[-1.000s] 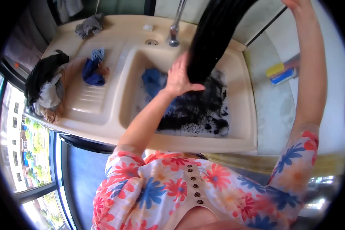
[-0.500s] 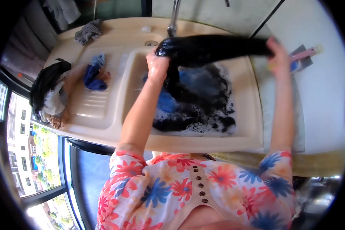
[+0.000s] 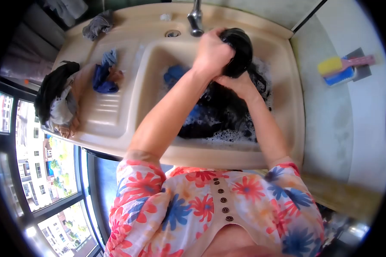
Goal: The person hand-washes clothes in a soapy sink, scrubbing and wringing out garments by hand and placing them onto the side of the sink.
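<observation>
Both hands are over the beige sink basin [image 3: 146, 92], below the metal faucet [image 3: 196, 21]. My left hand [image 3: 214, 53] is closed round a wet, shiny black garment [image 3: 239, 51], bunched up between the hands. Lower down, my right hand [image 3: 236, 83] grips the same cloth from beneath, its fingers partly hidden by the bundle. Under them more black cloth [image 3: 210, 122] soaks in dark, foamy water, and a blue cloth [image 3: 173, 75] shows at the basin's left side.
Left on the ribbed drainboard [image 3: 107, 113] lie a small navy cloth [image 3: 104, 79], a grey cloth [image 3: 98, 25] and a heap of dark and pale clothes [image 3: 58, 100]. A pink-handled brush [image 3: 351, 63] with yellow and blue parts hangs on the right wall.
The black garment was stretched sideways between my hands, the right one far out near the wall. My right hand has come back inward and down, and the cloth is now bunched.
</observation>
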A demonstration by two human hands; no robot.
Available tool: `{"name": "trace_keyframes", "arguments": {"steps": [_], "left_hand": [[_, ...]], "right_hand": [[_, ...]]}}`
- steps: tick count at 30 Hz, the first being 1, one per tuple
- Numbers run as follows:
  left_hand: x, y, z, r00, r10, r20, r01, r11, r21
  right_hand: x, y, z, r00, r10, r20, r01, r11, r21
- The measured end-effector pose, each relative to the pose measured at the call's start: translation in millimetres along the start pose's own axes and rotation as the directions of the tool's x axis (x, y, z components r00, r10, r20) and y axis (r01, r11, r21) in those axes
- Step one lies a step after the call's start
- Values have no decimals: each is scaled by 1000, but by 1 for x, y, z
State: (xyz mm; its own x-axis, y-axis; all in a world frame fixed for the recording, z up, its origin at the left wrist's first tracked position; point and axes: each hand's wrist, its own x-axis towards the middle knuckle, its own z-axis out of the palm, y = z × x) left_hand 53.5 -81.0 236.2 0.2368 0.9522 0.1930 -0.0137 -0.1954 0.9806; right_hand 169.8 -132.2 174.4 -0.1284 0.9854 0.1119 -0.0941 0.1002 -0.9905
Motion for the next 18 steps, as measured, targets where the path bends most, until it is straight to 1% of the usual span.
{"name": "trace_keyframes", "arguments": {"steps": [3, 4, 7, 8, 9, 10, 11, 12, 13, 14, 15, 16, 17, 18], "left_hand": [[12, -13, 1, 992, 20, 123, 5, 980, -199], [14, -14, -2, 966, 26, 259, 48, 961, -274], [37, -25, -27, 863, 130, 489, 124, 883, -453], [51, -42, -38, 879, 229, 419, -34, 905, -423], [56, -62, -35, 934, 172, 314, 59, 791, -609], [51, -73, -27, 886, 109, 451, 247, 712, -657], [45, -88, -13, 811, 67, 582, 429, 609, -667], [46, -119, 3, 409, 596, 691, 731, 239, -639], [16, -107, 16, 662, 213, 718, 650, 313, -692], [-13, -94, 29, 775, -215, 594, 622, 426, -657], [-24, -102, 35, 735, -113, 668, 677, 186, -712], [-34, -111, 41, 682, -9, 731, 730, -58, -681], [-42, -112, 42, 630, -131, 766, 769, -33, -638], [-50, -113, 43, 569, -251, 783, 806, -15, -591]], "right_hand": [[3, -3, -2, 1000, -20, -23, 22, 995, 100], [4, -6, -4, 999, -32, -35, 36, 990, 134], [4, -12, -24, 982, 105, 159, -162, 901, 403], [5, -10, -28, 978, 85, 190, -164, 876, 454], [2, -15, -30, 982, 94, 162, -166, 839, 518], [4, -19, -31, 982, 37, 185, -139, 802, 581], [6, -22, -33, 978, -20, 205, -119, 760, 639], [10, -25, -34, 986, -19, 168, -101, 729, 677], [15, -28, -36, 992, -17, 128, -80, 696, 713], [20, -29, -38, 996, -14, 87, -56, 661, 748], [24, -26, -42, 999, 53, 11, -45, 687, 725], [30, -19, -47, 991, 115, -67, -35, 712, 701], [37, -10, -54, 974, 173, -145, -30, 737, 675], [45, 5, -67, 949, 262, -173, -99, 772, 627]]}}
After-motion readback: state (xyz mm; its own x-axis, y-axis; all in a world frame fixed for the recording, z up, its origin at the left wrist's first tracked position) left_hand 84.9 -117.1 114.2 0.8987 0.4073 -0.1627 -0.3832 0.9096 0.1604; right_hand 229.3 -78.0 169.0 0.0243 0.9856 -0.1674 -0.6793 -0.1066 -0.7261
